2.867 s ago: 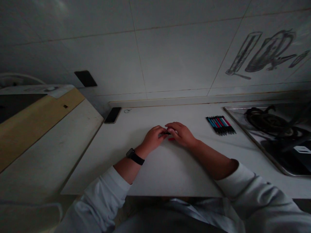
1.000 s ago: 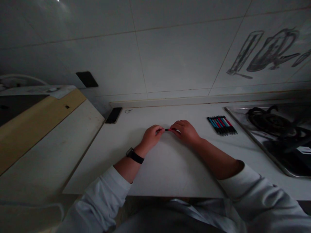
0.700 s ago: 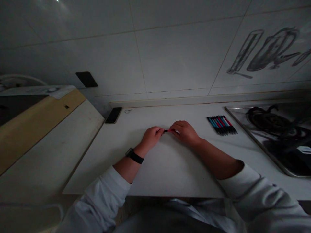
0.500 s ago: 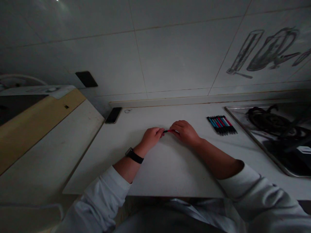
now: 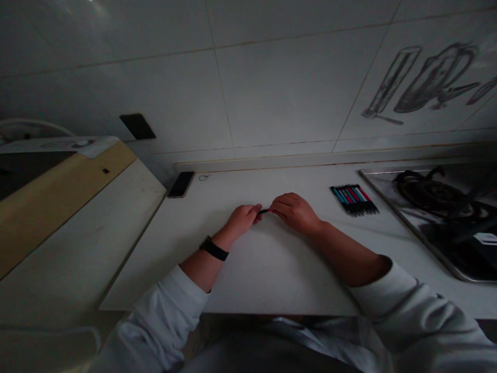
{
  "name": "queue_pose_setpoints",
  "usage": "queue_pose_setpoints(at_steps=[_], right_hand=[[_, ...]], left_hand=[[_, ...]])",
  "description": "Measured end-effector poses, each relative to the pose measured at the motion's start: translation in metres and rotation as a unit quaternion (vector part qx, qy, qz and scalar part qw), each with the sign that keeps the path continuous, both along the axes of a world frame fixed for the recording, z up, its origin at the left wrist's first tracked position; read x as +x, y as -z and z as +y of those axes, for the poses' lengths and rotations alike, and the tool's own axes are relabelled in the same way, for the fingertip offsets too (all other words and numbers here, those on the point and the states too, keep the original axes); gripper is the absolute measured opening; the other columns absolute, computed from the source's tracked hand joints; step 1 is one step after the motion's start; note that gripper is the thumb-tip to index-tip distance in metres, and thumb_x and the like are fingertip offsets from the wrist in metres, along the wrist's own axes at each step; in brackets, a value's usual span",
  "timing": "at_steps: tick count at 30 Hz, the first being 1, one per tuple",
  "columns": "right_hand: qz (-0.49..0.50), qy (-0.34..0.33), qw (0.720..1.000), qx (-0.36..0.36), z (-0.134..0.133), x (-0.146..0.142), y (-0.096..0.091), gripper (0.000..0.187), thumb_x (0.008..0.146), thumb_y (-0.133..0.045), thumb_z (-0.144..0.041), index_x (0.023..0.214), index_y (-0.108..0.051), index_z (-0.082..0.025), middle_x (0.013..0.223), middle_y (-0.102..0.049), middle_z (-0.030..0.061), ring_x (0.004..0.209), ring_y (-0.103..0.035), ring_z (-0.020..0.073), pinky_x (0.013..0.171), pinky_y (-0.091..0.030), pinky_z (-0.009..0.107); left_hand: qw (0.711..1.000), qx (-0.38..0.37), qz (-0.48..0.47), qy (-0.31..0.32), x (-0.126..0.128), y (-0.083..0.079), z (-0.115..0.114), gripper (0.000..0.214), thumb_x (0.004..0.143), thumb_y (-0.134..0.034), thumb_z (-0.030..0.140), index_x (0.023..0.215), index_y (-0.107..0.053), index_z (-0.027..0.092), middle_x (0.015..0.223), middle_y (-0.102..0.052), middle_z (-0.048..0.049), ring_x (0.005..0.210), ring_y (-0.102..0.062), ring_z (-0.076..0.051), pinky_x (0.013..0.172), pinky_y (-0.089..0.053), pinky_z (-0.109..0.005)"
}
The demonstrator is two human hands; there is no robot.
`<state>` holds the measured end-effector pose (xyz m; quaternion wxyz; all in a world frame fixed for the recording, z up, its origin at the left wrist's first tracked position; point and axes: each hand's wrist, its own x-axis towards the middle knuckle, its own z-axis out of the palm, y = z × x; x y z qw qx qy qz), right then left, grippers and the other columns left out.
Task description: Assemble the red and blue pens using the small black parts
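Note:
Between my two hands is a thin pen (image 5: 264,211), black toward the left with a bit of red at the right. My left hand (image 5: 243,219) pinches its black end between thumb and fingers. Around the red end, the fingers of my right hand (image 5: 294,211) are closed, hiding most of that part. Both hands are just above or resting on the white countertop (image 5: 272,269); I cannot tell which. To the right of my right hand, several pens (image 5: 354,200) with blue, red and white barrels and black ends lie side by side in a row.
A phone (image 5: 181,185) lies at the counter's back left, with a small wire ring (image 5: 203,177) beside it. A gas stove (image 5: 438,207) with a metal rim is at the right. A pale cabinet-like box (image 5: 97,217) stands at the left. Behind runs a tiled wall (image 5: 279,98).
The hands have come slightly closer along the pen: less red shows between them now, and the left fingers have shifted a little. The row of pens has not moved.

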<state>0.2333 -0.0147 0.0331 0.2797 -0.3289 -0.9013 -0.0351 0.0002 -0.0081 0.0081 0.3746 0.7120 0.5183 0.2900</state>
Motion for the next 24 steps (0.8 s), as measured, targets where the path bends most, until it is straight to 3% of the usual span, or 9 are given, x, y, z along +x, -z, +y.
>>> queue_pose_setpoints(at_steps=[7,13,21,24], right_hand=[[0.012,-0.011,0.999,-0.048,0.003,0.001,0.004,0.024,0.104,-0.053,-0.026,0.107,-0.076,-0.02,0.102,-0.077,0.0089,0.092,-0.069,0.0214,0.085,-0.048,0.033],[0.015,0.027,0.995,-0.091,0.005,-0.001,0.014,0.025,0.104,-0.051,-0.026,0.103,-0.076,-0.022,0.097,-0.078,0.0067,0.086,-0.07,0.0206,0.081,-0.049,0.031],[0.034,0.063,0.99,-0.121,0.003,-0.003,0.013,0.024,0.1,-0.06,-0.031,0.118,-0.07,-0.02,0.111,-0.076,0.0089,0.096,-0.069,0.0225,0.085,-0.048,0.031],[0.011,0.071,0.989,-0.127,0.002,-0.002,0.012,0.019,0.099,-0.06,-0.028,0.111,-0.072,-0.02,0.104,-0.076,0.0081,0.093,-0.068,0.0221,0.082,-0.046,0.03]], left_hand=[[1.0,0.021,0.005,-0.004,0.001,0.001,-0.001,0.044,0.1,-0.047,0.049,0.08,-0.073,0.018,0.08,-0.075,-0.0047,0.077,-0.068,-0.02,0.073,-0.048,-0.031],[0.995,0.094,-0.013,0.005,0.002,-0.005,-0.005,0.011,0.089,-0.069,0.029,0.091,-0.075,0.021,0.095,-0.078,-0.0032,0.089,-0.07,-0.019,0.085,-0.051,-0.031],[0.992,0.124,-0.029,-0.023,0.001,-0.001,-0.002,0.008,0.087,-0.074,0.026,0.093,-0.075,0.021,0.096,-0.077,-0.0039,0.09,-0.07,-0.019,0.088,-0.054,-0.033],[0.991,0.13,-0.031,-0.021,0.001,0.0,-0.002,0.007,0.087,-0.074,0.025,0.093,-0.075,0.021,0.096,-0.077,-0.0038,0.09,-0.071,-0.019,0.088,-0.055,-0.033]])
